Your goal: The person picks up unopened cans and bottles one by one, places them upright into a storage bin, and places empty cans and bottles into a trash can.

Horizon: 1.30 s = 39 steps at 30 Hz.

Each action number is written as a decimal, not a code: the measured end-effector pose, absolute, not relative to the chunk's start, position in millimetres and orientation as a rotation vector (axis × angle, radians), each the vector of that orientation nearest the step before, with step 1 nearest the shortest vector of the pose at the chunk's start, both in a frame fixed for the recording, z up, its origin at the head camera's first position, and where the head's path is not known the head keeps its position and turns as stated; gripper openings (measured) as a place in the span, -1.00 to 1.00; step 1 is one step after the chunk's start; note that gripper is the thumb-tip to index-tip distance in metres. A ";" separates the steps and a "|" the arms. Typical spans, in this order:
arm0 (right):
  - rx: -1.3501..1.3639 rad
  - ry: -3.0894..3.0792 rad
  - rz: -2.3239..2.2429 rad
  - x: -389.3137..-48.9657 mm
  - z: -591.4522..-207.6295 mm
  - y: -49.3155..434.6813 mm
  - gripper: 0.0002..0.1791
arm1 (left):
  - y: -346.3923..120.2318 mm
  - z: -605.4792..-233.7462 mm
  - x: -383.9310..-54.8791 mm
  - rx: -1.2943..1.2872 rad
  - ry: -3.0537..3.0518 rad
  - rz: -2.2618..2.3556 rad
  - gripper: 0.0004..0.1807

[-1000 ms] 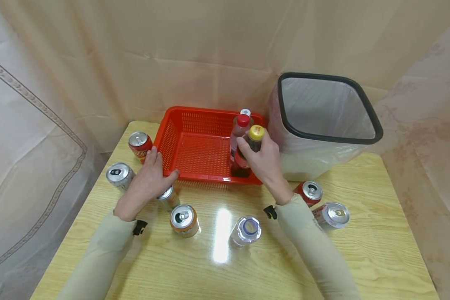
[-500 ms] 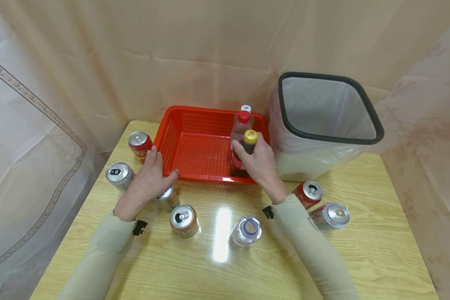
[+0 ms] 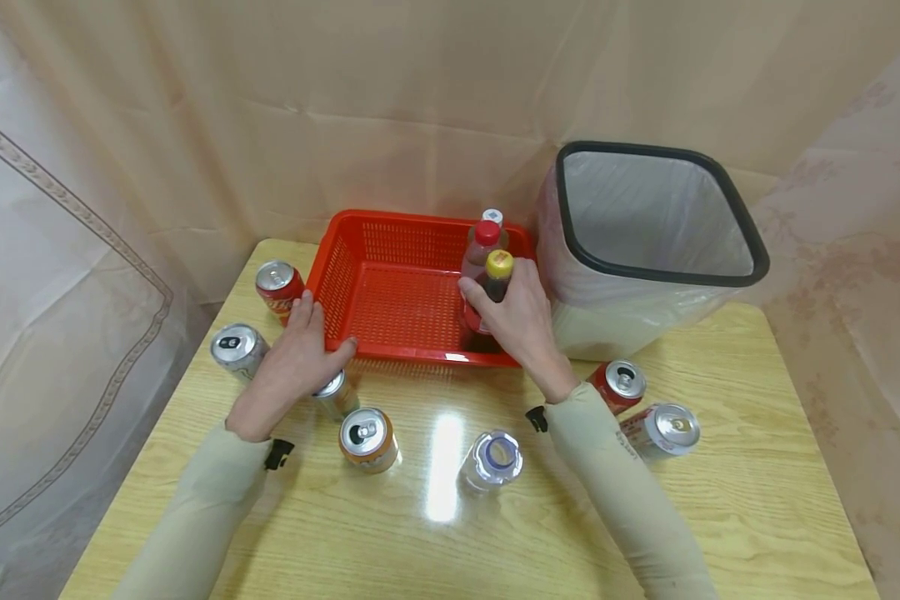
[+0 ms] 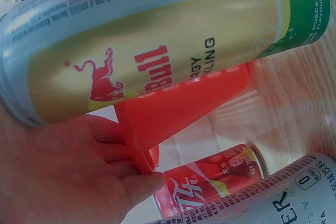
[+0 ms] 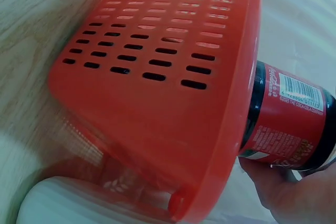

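My right hand (image 3: 521, 321) grips a dark cola bottle (image 3: 498, 268) with a yellow cap and red label, standing at the right front of a red plastic basket (image 3: 405, 312). Behind that bottle, inside the basket, are a red-capped bottle (image 3: 484, 240) and a white-capped one (image 3: 492, 218). My left hand (image 3: 296, 358) rests with extended fingers on the basket's left front corner. A red can (image 3: 279, 287) stands beyond its fingertips, a silver can (image 3: 238, 350) at its left, and a gold Red Bull can (image 4: 142, 51) beside the thumb side. The bottle's base is hidden in the head view.
A lined bin (image 3: 592, 325) with a black rim stands right of the basket. In front are an orange-banded can (image 3: 369, 442) and an uncapped clear bottle (image 3: 491, 462). A dark red can (image 3: 621, 385) and a white can (image 3: 667, 432) stand near my right forearm.
The yellow-capped cola bottle has shifted slightly left with my right hand and now stands closer to the red-capped bottle. My left hand has stayed at the basket corner.
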State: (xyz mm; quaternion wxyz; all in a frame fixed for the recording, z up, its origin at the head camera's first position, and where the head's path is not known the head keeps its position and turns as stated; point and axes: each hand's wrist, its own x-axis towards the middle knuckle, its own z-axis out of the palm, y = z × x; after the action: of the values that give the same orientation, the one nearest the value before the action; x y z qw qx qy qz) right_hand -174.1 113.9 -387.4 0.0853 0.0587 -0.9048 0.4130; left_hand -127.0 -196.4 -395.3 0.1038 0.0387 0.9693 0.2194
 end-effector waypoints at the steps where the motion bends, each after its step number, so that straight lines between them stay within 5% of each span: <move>1: 0.173 -2.706 1.231 -173.7 -387.8 114.7 -0.19 | -196.3 -395.3 -127.1 0.112 2.858 0.647 0.01; 19: 0.208 -2.715 1.295 -136.8 -392.5 140.2 0.01 | -196.1 -394.5 -125.4 0.102 2.841 0.643 0.02; 27: 0.452 -2.773 0.885 -113.1 -401.0 162.7 -0.11 | -196.6 -393.1 -126.1 0.109 2.843 0.646 0.02; 39: 0.602 -2.895 0.491 -98.8 -428.3 183.0 0.01 | -196.1 -393.6 -126.5 0.109 2.843 0.638 0.03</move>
State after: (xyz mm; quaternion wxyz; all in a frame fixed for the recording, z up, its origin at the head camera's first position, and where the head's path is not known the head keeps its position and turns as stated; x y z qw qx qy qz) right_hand -98.8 183.0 -428.3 0.0721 0.2003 -0.9633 0.1635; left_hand -126.5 -196.1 -393.6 0.1127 0.0372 0.9689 0.2174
